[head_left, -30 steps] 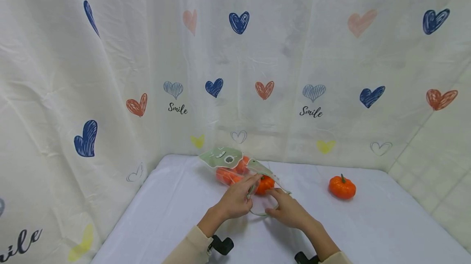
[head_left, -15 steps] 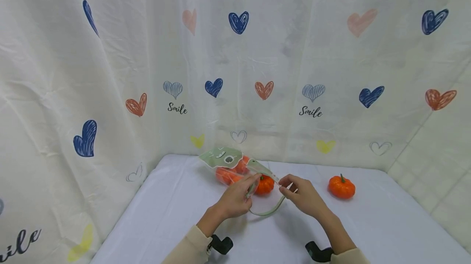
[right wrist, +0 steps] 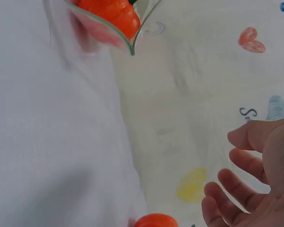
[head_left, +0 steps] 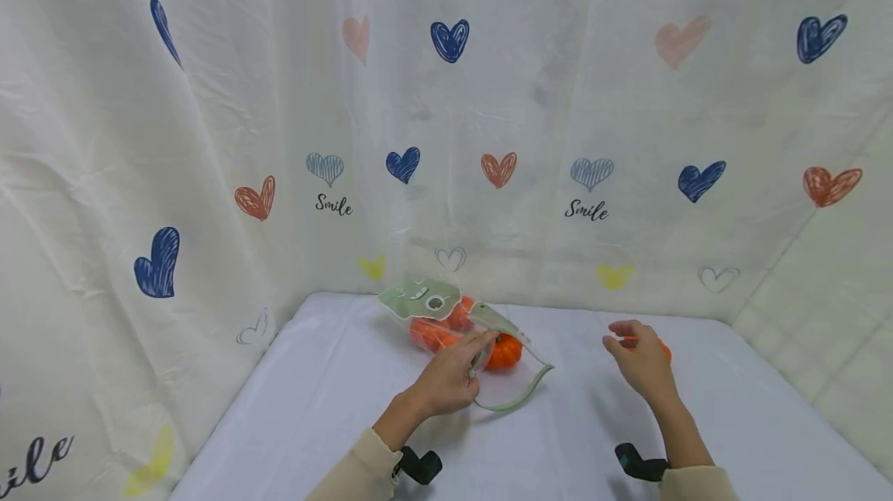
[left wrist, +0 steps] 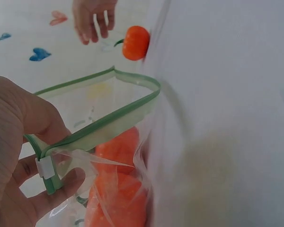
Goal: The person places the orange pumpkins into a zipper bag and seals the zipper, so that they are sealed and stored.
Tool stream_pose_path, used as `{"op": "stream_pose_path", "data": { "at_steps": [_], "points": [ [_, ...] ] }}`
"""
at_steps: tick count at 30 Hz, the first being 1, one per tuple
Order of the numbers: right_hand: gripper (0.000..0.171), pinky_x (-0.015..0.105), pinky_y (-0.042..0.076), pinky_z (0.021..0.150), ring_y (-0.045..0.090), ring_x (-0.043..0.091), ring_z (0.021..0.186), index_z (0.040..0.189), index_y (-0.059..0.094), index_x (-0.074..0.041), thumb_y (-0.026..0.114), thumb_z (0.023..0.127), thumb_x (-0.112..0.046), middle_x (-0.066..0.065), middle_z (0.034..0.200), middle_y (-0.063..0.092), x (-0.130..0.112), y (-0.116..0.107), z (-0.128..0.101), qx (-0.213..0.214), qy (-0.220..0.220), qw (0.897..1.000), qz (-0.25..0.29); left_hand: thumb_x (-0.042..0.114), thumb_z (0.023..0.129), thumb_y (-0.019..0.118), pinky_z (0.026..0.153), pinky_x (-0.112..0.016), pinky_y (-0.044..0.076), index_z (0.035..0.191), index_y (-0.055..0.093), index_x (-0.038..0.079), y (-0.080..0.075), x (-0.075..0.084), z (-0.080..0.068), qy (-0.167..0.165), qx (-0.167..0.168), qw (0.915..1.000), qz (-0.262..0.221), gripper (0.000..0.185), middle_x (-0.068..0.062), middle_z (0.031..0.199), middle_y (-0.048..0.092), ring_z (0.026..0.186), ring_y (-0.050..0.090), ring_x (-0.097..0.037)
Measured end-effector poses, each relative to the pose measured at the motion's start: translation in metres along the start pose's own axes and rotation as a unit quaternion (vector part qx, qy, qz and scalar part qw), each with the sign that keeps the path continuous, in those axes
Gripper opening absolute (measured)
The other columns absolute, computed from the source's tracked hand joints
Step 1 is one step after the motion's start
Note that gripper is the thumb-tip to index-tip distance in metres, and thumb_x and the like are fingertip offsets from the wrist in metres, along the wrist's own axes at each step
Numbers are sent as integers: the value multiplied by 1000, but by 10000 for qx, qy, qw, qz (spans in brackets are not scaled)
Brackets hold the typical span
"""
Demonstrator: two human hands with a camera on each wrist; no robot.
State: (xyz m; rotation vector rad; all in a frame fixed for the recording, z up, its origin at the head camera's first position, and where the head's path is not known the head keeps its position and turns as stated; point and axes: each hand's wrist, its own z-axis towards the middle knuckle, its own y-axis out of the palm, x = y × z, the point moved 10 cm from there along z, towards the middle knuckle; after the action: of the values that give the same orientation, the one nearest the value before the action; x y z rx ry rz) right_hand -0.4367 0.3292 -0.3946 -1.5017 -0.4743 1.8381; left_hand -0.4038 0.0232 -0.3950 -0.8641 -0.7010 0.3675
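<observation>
A clear zip bag with a green edge (left wrist: 104, 122) lies on its side, its mouth spread toward the right, and several small orange pumpkins (left wrist: 117, 198) are inside. My left hand (head_left: 446, 378) pinches the bag's edge by the white slider (left wrist: 45, 167). In the head view one pumpkin (head_left: 505, 352) sits just inside the mouth. My right hand (head_left: 643, 361) is over the table at the right, fingers loosely bent with nothing between them. It partly covers a loose orange pumpkin with a green stem (left wrist: 136, 43), which stands on the table.
A white cloth covers the table (head_left: 293, 400). Behind it hangs a pale curtain (head_left: 523, 98) printed with hearts and "Smile". Dark wrist camera mounts (head_left: 422, 465) sit at both wrists.
My right hand has left the bag's mouth and moved right, to the loose pumpkin. The bag's edge has sprung outward on the right. My left hand has stayed on the bag.
</observation>
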Motion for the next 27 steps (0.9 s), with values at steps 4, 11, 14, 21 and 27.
{"op": "stream_pose_path", "data": {
  "at_steps": [4, 11, 14, 21, 27],
  "points": [
    [54, 57, 50, 99, 48, 46, 123, 142, 47, 4, 57, 101, -29, 32, 140, 43, 34, -9, 3, 204, 734, 9970, 111, -5, 79, 65, 94, -26, 57, 154, 44, 14, 0, 6, 1, 188, 27, 9998, 39, 80, -3, 150, 55, 135, 56, -21],
    [74, 68, 44, 96, 24, 56, 128, 150, 31, 8, 60, 97, -35, 42, 146, 25, 83, -20, 2, 395, 1628, 9857, 174, -6, 82, 66, 74, -10, 51, 156, 41, 18, 2, 14, 1, 237, -86, 9994, -230, 82, -4, 146, 57, 111, 58, -14],
    [83, 69, 43, 100, 23, 58, 129, 154, 23, 9, 61, 98, -39, 42, 147, 23, 96, -21, -1, 427, 1861, 9813, 243, -6, 82, 66, 71, -8, 50, 157, 40, 20, 2, 16, 0, 280, -104, 9991, -289, 83, -3, 144, 58, 113, 58, -13],
    [104, 69, 32, 115, 25, 57, 137, 159, 0, 7, 63, 96, -47, 43, 155, 12, 118, -11, -7, 132, 2396, 9673, 824, -6, 80, 68, 71, -9, 48, 155, 42, 17, 0, 27, 0, 590, -1, 9979, -283, 83, 0, 125, 60, 101, 56, -11],
    [115, 71, 29, 116, 21, 57, 140, 161, -4, 3, 67, 92, -55, 41, 159, 8, 129, -6, -8, -41, 2536, 9630, 912, -5, 79, 69, 80, -11, 49, 155, 42, 16, 1, 30, 0, 683, -22, 9974, -230, 83, 1, 125, 60, 100, 55, -10]
  ]
}}
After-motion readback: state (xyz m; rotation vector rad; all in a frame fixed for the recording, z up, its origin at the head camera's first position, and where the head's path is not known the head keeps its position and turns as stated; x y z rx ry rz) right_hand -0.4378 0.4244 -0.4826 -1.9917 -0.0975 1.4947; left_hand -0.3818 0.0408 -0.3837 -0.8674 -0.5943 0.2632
